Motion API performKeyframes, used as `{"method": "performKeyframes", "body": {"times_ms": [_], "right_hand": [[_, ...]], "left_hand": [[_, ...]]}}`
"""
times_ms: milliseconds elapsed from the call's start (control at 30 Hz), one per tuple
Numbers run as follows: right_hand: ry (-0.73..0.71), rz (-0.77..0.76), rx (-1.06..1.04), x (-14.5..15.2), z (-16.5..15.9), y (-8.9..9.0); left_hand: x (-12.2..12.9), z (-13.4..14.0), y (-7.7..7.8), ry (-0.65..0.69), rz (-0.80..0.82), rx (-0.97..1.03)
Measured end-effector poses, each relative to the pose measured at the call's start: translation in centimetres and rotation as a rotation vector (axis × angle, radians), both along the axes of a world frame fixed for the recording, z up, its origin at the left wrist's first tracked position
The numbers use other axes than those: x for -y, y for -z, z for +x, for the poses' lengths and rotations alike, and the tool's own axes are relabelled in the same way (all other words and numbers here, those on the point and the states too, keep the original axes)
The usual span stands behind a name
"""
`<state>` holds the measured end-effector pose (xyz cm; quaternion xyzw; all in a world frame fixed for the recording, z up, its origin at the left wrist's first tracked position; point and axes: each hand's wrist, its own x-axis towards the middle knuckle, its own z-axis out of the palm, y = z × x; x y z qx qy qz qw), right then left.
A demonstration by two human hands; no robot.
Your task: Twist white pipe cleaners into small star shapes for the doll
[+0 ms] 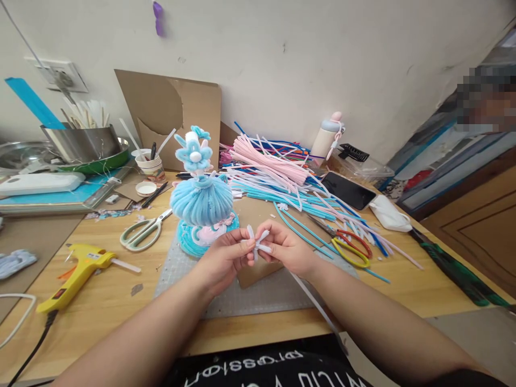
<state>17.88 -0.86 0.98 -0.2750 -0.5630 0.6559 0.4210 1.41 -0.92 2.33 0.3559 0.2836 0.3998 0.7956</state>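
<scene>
Two-Handed Pinch

From here I see a yellow plastic glue gun (83,269), then metal scissors with pale green handles (155,221). A light-blue, fuzzy, ribbed figure (201,199) stands beyond the left hand (226,251), whose fingertips pinch a small white, fuzzy, star-shaped piece (258,242) over the grey cutting mat (278,301). The right hand (292,251) grips it too, fingertips closed. Farther right lie red-and-yellow-handled metal scissors (332,232).

Head camera — forward and down.

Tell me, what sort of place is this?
It looks like somebody's craft table, maybe at home or in a little workshop. See the yellow hot glue gun, the pile of colorful pipe cleaners and the fuzzy blue flower-topped decoration?
</scene>
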Motion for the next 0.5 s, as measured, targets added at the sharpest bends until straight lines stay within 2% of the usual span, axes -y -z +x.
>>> {"method": "performKeyframes", "body": {"times_ms": [300,500], "right_hand": [[0.107,0.046,-0.02,0.17,-0.61,0.55],[0.051,-0.019,-0.083,-0.14,-0.51,0.62]], "left_hand": [[-0.05,0.19,0.54,-0.031,0.015,0.045],[0.06,0.1,-0.02,-0.024,0.064,0.067]]}}
